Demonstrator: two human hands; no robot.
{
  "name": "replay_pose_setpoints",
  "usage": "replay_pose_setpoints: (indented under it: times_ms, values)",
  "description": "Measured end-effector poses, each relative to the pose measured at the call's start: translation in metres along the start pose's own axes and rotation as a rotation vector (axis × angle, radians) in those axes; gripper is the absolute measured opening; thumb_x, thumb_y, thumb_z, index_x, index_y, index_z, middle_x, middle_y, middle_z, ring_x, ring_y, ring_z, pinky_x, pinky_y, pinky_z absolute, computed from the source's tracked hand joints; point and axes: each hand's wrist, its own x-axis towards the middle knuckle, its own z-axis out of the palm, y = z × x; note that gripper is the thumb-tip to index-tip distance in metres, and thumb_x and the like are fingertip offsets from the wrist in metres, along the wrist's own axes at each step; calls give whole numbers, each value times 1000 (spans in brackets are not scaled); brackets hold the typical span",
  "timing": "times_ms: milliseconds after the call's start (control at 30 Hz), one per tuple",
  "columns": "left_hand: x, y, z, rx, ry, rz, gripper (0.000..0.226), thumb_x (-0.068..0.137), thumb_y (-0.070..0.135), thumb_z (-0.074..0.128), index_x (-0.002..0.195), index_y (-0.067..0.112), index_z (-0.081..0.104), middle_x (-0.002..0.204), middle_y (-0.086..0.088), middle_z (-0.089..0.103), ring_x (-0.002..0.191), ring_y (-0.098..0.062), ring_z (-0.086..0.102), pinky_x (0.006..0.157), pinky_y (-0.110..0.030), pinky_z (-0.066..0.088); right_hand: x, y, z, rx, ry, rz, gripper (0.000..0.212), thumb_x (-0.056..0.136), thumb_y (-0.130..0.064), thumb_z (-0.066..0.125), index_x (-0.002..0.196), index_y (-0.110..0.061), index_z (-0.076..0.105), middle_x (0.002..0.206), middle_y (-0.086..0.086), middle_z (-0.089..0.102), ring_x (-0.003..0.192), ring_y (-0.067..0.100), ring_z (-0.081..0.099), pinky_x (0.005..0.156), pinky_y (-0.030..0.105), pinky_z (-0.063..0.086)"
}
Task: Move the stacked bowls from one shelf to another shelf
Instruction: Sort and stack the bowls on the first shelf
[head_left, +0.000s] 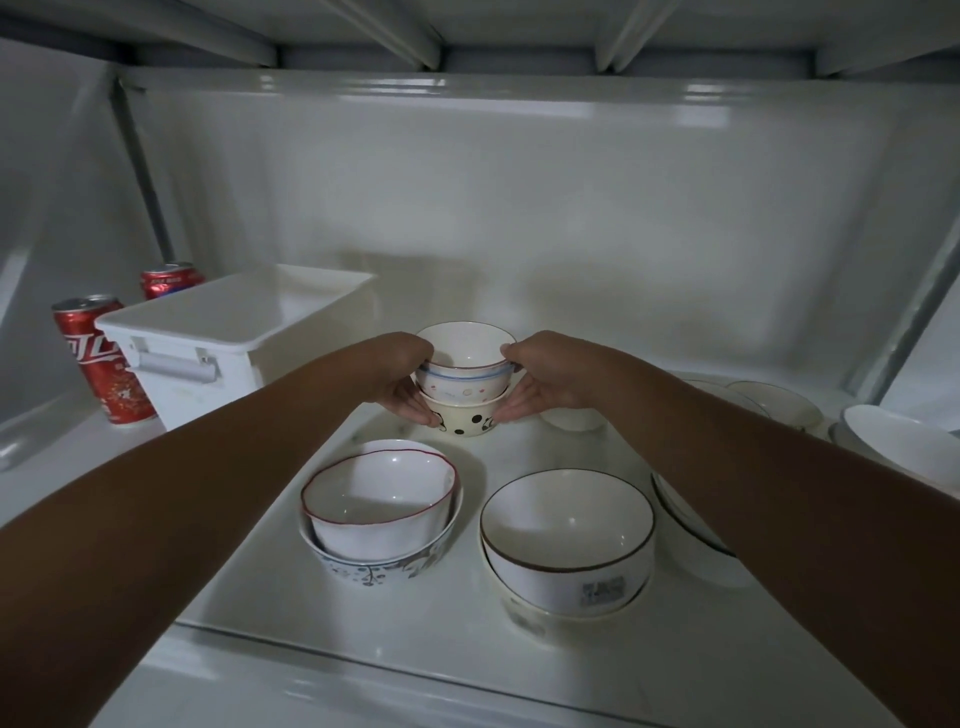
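Note:
A small stack of two bowls (464, 387) stands at the middle back of the white shelf (291, 582): a blue-rimmed bowl nested in a cream bowl with black dots. My left hand (402, 382) clasps its left side and my right hand (540, 376) clasps its right side, fingers under the lower bowl. Whether the stack rests on the shelf or is just off it, I cannot tell. Nearer me stand two more stacks: a red-rimmed bowl in a patterned bowl (379, 512) at left, and a brown-rimmed bowl stack (566, 545) at right.
A white lidded box (228, 343) with a grey handle stands at the left, with two red cans (101, 358) beside and behind it. More white bowls and plates (779, 405) crowd the right side. The shelf above hangs close overhead.

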Motion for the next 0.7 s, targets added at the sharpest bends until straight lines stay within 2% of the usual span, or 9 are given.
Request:
replay_pose_setpoints:
  times_ms: [67,200,300,433,500,633,700]
  values:
    - [3,-1,0,-15,35,21,30,91,14,28,104,-7,46,64,-32,66,50,-34,69,51,-33,60,4,1,2,15,17,-19,50,107,-29,40,148,-4,26,130,47,45,84,45,67,87,46,57]
    - [4,0,2,-20,88,50,23,91,13,30,93,-3,46,74,-32,64,43,-28,66,44,-28,56,8,1,3,21,36,-30,53,107,-33,41,150,-5,26,127,48,47,94,48,65,93,47,56]
    - [5,0,2,-7,105,55,22,91,14,31,89,-1,46,71,-28,63,39,-25,64,40,-25,53,9,1,2,13,45,-33,56,107,-35,41,151,-5,24,124,48,49,93,47,66,94,47,55]
    - [4,-1,2,31,121,65,22,90,17,33,85,3,49,65,-21,62,44,-20,55,41,-19,47,7,1,2,-1,49,-34,58,106,-38,40,151,-5,24,104,42,56,81,41,67,91,46,57]
    - [5,-1,0,41,111,62,22,87,17,34,83,4,51,59,-16,60,41,-16,46,42,-17,42,8,2,1,4,44,-26,59,106,-39,41,151,-5,24,96,39,58,85,43,67,90,45,57]
    - [5,-3,-3,27,100,76,20,84,20,37,80,6,51,55,-11,55,37,-13,37,42,-15,36,6,3,-2,-17,39,-18,57,105,-42,42,147,-4,31,112,41,60,94,45,67,91,46,57]
    - [7,-4,-5,19,106,98,18,84,19,38,78,6,50,49,-8,51,32,-11,32,39,-13,29,4,3,-4,-9,39,-9,54,104,-44,44,140,-3,36,109,40,63,94,44,68,93,47,57]
